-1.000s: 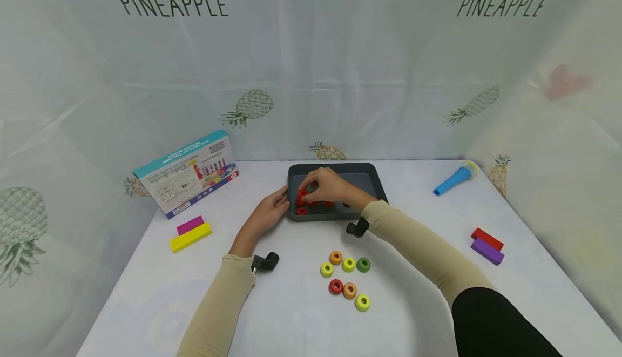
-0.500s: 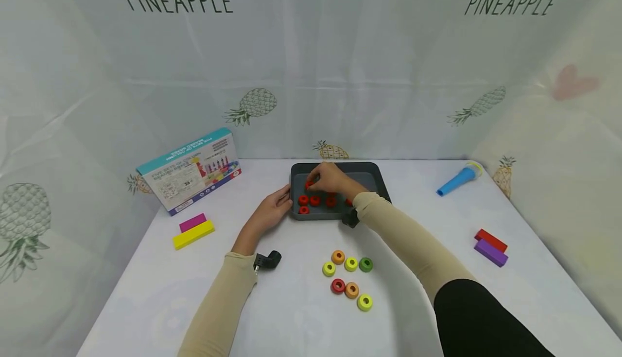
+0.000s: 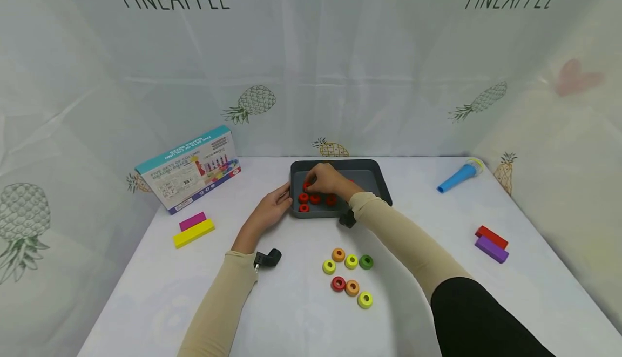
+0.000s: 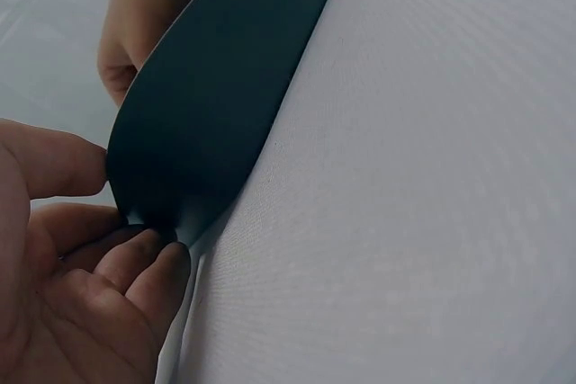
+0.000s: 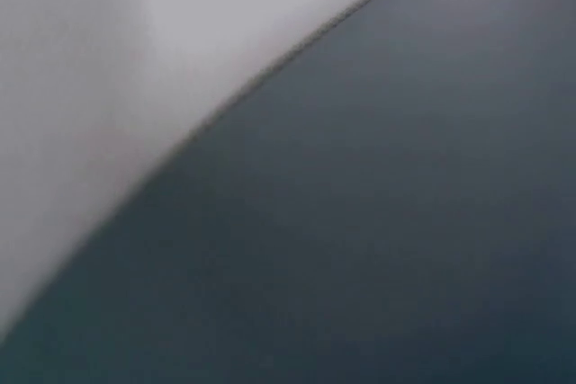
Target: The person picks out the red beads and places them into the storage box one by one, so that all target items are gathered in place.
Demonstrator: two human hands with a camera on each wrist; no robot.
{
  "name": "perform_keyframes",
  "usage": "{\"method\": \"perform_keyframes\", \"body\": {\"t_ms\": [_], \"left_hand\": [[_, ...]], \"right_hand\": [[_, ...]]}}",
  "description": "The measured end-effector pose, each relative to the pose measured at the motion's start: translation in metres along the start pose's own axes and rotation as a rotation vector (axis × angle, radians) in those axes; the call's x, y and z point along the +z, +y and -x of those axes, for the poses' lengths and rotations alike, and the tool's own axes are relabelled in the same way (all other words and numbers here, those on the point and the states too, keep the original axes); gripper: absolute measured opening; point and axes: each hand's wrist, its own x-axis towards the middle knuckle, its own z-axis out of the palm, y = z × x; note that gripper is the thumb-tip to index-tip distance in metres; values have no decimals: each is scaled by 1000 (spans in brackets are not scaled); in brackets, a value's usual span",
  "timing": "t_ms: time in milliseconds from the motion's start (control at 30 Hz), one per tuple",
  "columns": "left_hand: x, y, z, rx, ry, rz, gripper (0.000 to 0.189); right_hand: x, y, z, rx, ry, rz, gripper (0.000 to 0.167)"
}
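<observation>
My left hand (image 3: 269, 212) holds the dark grey tray (image 3: 382, 182) by its left side, thumb at the near corner. In the left wrist view the fingers (image 4: 153, 263) curl against the lower edge of the tray wall (image 4: 211, 87). Over the tray's left half, my right hand (image 3: 326, 179) pinches a red ring bead (image 3: 306, 186), partly hidden by the fingers. Several more red ring beads (image 3: 315, 199) lie in the tray in front of it. The right wrist view shows only the blurred tray wall (image 5: 360, 204) up close.
Loose beads lie nearer on the white table: yellow (image 3: 365, 300), orange (image 3: 338, 255), red (image 3: 338, 284) and green (image 3: 366, 262). Magenta and yellow blocks (image 3: 193, 233) and a printed box (image 3: 191, 172) are left. A blue toy microphone (image 3: 459, 177) and red and purple blocks (image 3: 492, 249) are right.
My right hand has moved back and slightly right within the tray with the red bead, uncovering other red beads near the front. The left hand stays at the tray's side.
</observation>
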Motion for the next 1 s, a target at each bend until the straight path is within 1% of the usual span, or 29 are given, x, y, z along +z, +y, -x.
{"method": "perform_keyframes", "body": {"t_ms": [100, 200, 267, 367, 500, 667, 900, 1000], "left_hand": [[1, 0, 0, 4, -14, 12, 58], [1, 0, 0, -5, -14, 4, 58], [1, 1, -1, -15, -6, -6, 57], [0, 1, 0, -32, 0, -12, 57], [-1, 1, 1, -35, -16, -13, 58], [-2, 1, 1, -23, -10, -20, 59], [0, -1, -1, -11, -11, 12, 59], [-1, 0, -1, -9, -18, -1, 59]], "right_hand": [[-2, -1, 3, -10, 14, -16, 30], [-9, -4, 9, -37, 38, -37, 34], [-15, -9, 14, -54, 54, -53, 35], [-23, -17, 26, -83, 55, -69, 34], [-29, -30, 48, -133, 46, -58, 32], [-33, -39, 78, -196, 63, -85, 28], [-26, -39, 120, -241, 88, -131, 23], [-19, -38, 141, -261, 84, -144, 22]]}}
